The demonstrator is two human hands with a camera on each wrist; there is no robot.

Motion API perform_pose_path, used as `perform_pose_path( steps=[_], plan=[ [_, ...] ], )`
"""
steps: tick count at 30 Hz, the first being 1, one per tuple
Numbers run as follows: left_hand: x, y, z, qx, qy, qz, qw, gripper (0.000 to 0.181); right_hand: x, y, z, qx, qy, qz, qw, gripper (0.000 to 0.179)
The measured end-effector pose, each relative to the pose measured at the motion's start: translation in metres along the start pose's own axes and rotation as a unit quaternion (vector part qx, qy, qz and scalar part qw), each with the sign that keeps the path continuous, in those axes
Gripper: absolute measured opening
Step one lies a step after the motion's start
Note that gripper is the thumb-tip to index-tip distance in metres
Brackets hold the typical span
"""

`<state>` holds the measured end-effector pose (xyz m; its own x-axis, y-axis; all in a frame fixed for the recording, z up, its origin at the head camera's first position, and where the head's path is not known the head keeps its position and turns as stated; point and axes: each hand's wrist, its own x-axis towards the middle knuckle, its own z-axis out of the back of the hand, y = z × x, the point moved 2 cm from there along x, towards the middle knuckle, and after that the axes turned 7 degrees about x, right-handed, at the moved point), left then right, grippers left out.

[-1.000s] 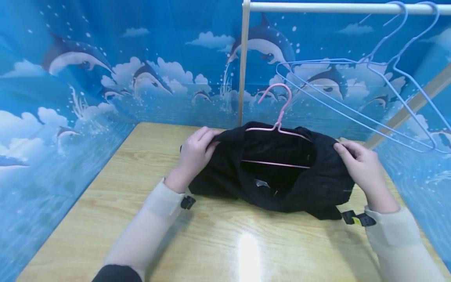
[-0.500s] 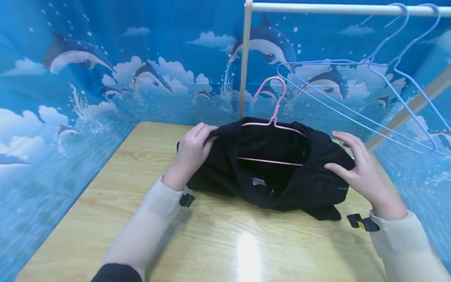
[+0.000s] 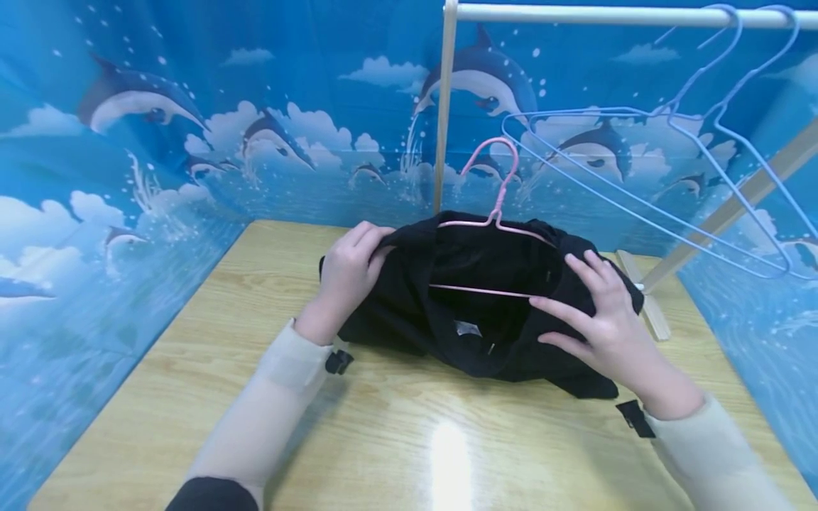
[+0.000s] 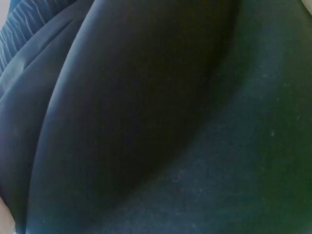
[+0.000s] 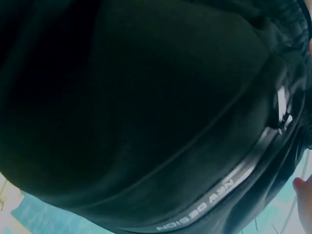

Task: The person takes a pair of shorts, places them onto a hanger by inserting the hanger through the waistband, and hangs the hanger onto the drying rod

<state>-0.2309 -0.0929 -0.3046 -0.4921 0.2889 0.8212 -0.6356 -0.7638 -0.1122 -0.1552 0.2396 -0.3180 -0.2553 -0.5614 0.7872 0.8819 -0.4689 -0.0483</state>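
A black garment (image 3: 396,312) lies bunched on the wooden table, its wide opening facing up and toward me. Inside the opening sits a pink hanger (image 3: 500,206), hook upright, lower bar crossing the gap; a pale label (image 3: 468,328) shows below that bar. My left hand (image 3: 350,268) grips the garment's upper left edge, thumb in front. Over its right side my right hand (image 3: 607,330) has its fingers spread, index fingertip close to the bar's right end. Black cloth (image 4: 146,97) fills the left wrist view. In the right wrist view, a zip (image 5: 282,109) and lettering (image 5: 209,204) show.
Two blue hangers (image 3: 664,113) hang from a white rail (image 3: 575,13) at upper right. A rack post (image 3: 442,113) stands behind the garment, and a rack foot (image 3: 655,316) rests at the table's right. Dolphin-print cloth (image 3: 211,177) backs the wooden table (image 3: 358,440).
My right hand has let go of the garment's right end, opened and moved left toward the opening. The hanger and garment shifted slightly left. My left hand keeps its grip.
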Motion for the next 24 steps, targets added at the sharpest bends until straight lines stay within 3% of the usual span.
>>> perform_pose_path(
  steps=[4,8,14,18,24],
  plan=[
    [0.0,0.0,0.001,0.0,0.002,-0.002,1.0,0.013,-0.008,0.0,-0.005,-0.013,0.006,-0.017,0.9998,0.05],
    [0.0,0.001,0.002,0.002,0.0,0.005,1.0,0.014,-0.015,-0.002,-0.008,-0.025,0.012,-0.046,0.9986,0.073],
    [0.001,0.001,0.003,0.001,-0.003,0.007,1.0,0.013,-0.028,-0.004,-0.015,-0.083,0.038,-0.079,0.9927,0.093],
    [0.001,0.001,0.003,0.002,-0.005,0.003,1.0,0.014,-0.032,-0.008,-0.021,-0.114,0.009,-0.1,0.9883,0.091],
    [0.0,0.0,0.003,0.001,-0.013,-0.004,0.9999,0.013,-0.029,-0.018,-0.019,-0.111,-0.046,-0.162,0.9794,0.084]
  ],
)
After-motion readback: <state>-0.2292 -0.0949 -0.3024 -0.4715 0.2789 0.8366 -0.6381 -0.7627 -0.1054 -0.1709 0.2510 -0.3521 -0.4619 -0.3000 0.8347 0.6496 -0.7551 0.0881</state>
